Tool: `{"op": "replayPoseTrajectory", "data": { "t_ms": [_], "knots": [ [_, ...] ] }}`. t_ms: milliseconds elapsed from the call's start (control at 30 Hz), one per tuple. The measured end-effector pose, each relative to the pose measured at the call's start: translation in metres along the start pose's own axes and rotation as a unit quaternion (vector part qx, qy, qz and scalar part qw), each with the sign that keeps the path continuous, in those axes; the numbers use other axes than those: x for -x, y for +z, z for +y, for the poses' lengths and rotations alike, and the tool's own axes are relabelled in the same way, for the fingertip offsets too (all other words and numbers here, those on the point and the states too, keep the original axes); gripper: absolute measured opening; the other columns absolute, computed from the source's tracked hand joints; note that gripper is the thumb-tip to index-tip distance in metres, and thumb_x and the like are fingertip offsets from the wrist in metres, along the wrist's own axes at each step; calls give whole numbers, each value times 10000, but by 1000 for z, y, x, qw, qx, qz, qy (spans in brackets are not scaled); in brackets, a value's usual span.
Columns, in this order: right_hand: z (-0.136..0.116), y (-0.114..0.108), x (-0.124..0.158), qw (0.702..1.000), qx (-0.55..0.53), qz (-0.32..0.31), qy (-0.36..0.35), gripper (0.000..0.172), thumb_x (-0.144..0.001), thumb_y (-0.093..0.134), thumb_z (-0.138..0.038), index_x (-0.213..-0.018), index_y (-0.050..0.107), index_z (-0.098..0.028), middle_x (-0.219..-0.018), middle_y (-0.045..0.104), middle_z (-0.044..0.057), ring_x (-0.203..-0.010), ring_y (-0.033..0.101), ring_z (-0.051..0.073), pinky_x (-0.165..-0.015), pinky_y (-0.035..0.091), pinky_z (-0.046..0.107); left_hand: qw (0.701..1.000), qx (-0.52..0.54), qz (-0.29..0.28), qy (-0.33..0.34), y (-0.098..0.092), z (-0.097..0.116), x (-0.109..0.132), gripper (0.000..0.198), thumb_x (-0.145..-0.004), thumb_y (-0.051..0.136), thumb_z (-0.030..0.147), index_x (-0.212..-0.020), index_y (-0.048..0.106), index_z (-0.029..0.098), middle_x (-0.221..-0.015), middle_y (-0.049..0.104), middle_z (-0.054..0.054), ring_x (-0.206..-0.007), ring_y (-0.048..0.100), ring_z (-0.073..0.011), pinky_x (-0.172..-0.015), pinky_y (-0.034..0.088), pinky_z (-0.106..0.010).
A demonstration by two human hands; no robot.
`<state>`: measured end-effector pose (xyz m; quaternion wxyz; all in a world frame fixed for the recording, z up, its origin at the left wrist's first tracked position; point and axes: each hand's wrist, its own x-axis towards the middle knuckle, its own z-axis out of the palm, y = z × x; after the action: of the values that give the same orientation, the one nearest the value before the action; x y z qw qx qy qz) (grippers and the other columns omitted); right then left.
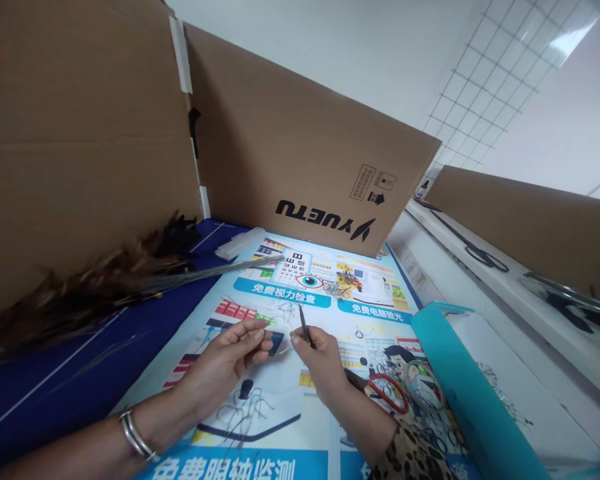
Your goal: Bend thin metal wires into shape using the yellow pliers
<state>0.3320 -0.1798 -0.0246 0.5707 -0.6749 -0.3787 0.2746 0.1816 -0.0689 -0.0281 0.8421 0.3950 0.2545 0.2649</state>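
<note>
Pinching thin tool (304, 324), right hand (321, 355); pinching dark piece (276, 343), left hand (230, 359).

The left hand (229, 358) reaches in from the lower left, palm turned inward, its thumb and forefinger (260, 328) pinched closed and the other fingers curled loosely beneath; the left forearm (75, 448) is bare and lies low and nearly flat, the left wrist (153, 419) slightly bent upward; the right hand (319, 359) comes in from the lower right, back of the hand uppermost, thumb and fingertips (296, 338) drawn tight in a pen-like grip; the right forearm (373, 423) slants up toward it; the two hands sit just beside each other, fingertips facing, not touching.
</note>
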Motion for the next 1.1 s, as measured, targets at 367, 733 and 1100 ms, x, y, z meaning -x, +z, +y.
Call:
{"op": "replayPoseTrajectory", "data": {
  "t_ms": [367,733,1100],
  "knots": [
    [-4,-1,2,998,44,-28,-21,177,-786,600,-319,-792,675,-158,-604,459,-44,-567,379,95,-527,308,208,994,-94,-55,15,-1,-1,1,203,-854,652,365,-777,617,180,-704,579,16,-628,518,-115,-625,436,-229],
    [-3,-7,-1,932,337,6,-137,113,-811,560,-223,-755,652,-188,-678,553,-5,-669,515,133,-614,361,214,968,-232,-42,86,-6,0,-3,253,-861,598,422,-758,616,192,-601,515,38,-585,449,-132,-570,349,-232],
    [7,-13,1,887,419,27,-193,119,-831,537,-214,-857,651,-193,-763,591,32,-760,541,167,-692,386,235,966,-234,-37,107,-9,-2,-3,273,-886,571,419,-736,585,191,-605,518,37,-597,455,-135,-593,357,-238]
  ]
}}
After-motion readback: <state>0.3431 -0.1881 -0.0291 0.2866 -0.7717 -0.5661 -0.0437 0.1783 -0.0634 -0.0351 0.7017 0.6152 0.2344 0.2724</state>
